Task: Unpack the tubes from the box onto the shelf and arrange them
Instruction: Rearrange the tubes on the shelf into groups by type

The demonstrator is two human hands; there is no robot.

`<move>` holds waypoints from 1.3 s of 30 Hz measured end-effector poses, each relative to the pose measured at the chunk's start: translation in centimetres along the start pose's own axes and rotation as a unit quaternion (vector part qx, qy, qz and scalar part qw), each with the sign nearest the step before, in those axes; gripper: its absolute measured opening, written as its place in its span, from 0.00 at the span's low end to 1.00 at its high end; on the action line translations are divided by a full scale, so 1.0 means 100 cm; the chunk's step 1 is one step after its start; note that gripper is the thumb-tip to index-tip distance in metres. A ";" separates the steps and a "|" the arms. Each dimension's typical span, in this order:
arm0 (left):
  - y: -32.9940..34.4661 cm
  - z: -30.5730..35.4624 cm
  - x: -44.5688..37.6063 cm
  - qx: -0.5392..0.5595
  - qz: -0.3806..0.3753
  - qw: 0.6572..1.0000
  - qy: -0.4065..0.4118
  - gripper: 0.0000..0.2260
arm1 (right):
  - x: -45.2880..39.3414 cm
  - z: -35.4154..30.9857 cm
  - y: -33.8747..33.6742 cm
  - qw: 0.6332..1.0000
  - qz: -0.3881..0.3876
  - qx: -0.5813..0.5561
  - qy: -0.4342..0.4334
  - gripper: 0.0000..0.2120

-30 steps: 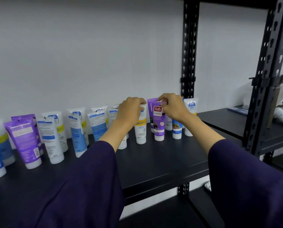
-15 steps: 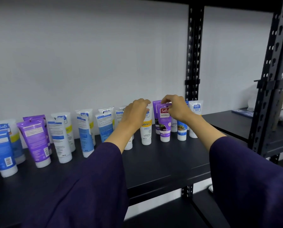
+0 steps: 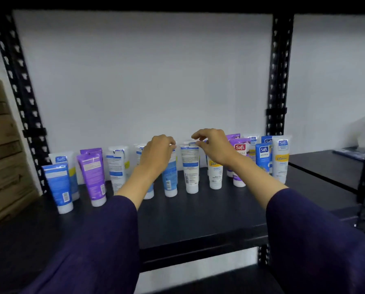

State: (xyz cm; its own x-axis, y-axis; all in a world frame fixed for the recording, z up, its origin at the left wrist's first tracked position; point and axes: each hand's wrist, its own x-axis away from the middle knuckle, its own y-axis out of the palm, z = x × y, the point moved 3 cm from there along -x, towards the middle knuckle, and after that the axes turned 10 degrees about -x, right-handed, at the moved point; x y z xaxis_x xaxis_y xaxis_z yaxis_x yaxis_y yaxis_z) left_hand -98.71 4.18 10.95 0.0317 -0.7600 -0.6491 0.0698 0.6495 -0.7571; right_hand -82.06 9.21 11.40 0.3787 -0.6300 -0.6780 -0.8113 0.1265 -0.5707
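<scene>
A row of several upright tubes, white, blue and purple, stands cap-down along the back of the black shelf [image 3: 198, 221]. My left hand [image 3: 157, 154] curls its fingers round the crimped top of a blue and white tube [image 3: 170, 183] in the middle of the row. My right hand [image 3: 216, 146] hovers just to the right, fingers loosely spread, thumb and forefinger close to the top of a white tube [image 3: 191, 172] without gripping it. A purple Safi tube [image 3: 239, 149] stands behind my right wrist. No box is in view.
Stacked cardboard cartons [image 3: 3, 158] stand left of the rack. Black perforated uprights [image 3: 280, 81] frame the shelf, and an adjoining shelf [image 3: 325, 168] runs off to the right. A white wall is behind the tubes. The shelf's front half holds nothing.
My right hand has let go of the purple tube and moved left to the white tube. My left hand has shifted left onto the blue and white tube. The view has swung left.
</scene>
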 end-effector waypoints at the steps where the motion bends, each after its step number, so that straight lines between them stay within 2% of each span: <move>1: -0.001 -0.006 0.001 0.001 -0.009 1.000 -0.003 0.10 | -0.002 -0.002 0.007 1.000 -0.013 0.009 0.002 0.14; 5: -0.006 -0.017 0.003 -0.003 -0.029 1.000 0.009 0.11 | -0.009 0.002 0.029 0.996 -0.045 0.080 0.023 0.16; 8: -0.005 -0.017 0.002 -0.019 -0.036 0.999 0.026 0.12 | -0.010 0.004 0.034 0.993 -0.039 0.106 0.024 0.15; 11: -0.004 -0.018 0.000 -0.022 -0.051 0.997 0.046 0.17 | -0.012 0.003 0.031 0.993 -0.032 0.112 0.016 0.14; 16: -0.005 -0.014 -0.002 0.011 -0.058 0.996 0.063 0.12 | -0.013 -0.004 0.022 0.994 -0.046 0.101 0.002 0.11; 22: -0.003 -0.008 0.002 0.105 -0.068 0.991 0.042 0.07 | -0.005 -0.014 0.014 0.997 -0.059 0.037 0.012 0.13; 27: -0.006 -0.008 0.007 0.134 -0.071 0.988 0.029 0.12 | -0.001 -0.016 0.015 0.995 -0.088 -0.007 0.036 0.12; 31: -0.003 -0.011 0.007 0.170 -0.081 0.981 0.045 0.08 | 0.001 -0.015 0.013 0.996 -0.079 -0.016 0.033 0.10; 34: -0.003 -0.014 0.007 0.209 -0.088 0.973 0.041 0.16 | 0.002 -0.015 0.011 0.997 -0.073 -0.016 0.023 0.05; 39: -0.004 -0.022 0.001 0.134 -0.103 0.985 0.032 0.21 | 0.001 -0.016 0.008 0.996 -0.083 0.006 0.035 0.20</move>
State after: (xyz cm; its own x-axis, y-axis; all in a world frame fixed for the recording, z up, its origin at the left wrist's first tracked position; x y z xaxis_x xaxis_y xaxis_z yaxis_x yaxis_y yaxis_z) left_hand -100.90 3.88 11.04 -0.0735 -0.8669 -0.4931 0.3300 0.4454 -0.8323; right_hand -83.38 7.99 11.60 0.4754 -0.6946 -0.5399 -0.7341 0.0251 -0.6786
